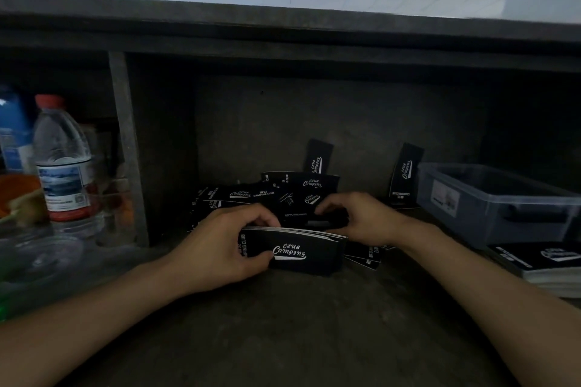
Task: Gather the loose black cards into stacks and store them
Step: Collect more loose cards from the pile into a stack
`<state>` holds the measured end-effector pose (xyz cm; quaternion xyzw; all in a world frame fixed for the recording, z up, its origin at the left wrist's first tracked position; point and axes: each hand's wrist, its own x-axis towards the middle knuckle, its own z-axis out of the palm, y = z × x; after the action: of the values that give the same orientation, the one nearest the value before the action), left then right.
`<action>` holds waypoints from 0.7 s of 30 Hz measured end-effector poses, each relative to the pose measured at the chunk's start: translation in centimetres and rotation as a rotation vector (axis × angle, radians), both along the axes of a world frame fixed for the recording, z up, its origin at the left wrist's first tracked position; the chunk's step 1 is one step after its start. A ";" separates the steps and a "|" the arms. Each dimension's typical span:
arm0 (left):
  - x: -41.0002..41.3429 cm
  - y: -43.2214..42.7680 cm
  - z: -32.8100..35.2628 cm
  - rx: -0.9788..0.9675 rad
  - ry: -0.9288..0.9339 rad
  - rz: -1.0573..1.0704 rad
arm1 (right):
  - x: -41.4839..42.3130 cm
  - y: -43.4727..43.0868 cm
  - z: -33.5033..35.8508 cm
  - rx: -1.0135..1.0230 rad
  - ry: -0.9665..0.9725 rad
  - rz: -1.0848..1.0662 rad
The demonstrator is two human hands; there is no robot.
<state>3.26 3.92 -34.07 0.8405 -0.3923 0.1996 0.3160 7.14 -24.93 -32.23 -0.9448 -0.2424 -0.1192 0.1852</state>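
Left grip (226, 239) around card stack (301, 253)

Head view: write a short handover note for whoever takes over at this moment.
Left hand grips a stack of cards. Right hand reaches into the loose pile behind it; its grip is unclear.
Two cards lean against the back wall. A finished stack lies in front of the plastic bin.
Done: some cards stacked.
Left: gather the pile and the leaning cards, then store the stacks.
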 end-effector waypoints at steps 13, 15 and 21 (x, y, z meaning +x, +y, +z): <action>-0.1 -0.1 0.0 -0.012 0.003 0.017 | -0.5 -0.2 2.7 0.760 -0.242 -0.014; -0.1 -0.2 0.0 -0.017 0.006 0.018 | -1.3 -0.3 3.1 0.888 -0.119 0.027; 0.0 -0.2 0.0 -0.029 -0.001 0.024 | -2.5 0.2 3.7 1.052 0.064 -0.020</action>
<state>3.22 3.76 -34.11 0.8403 -0.3796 0.2095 0.3254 4.65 -24.74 -28.51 -0.7296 -0.1350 -0.1978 0.6406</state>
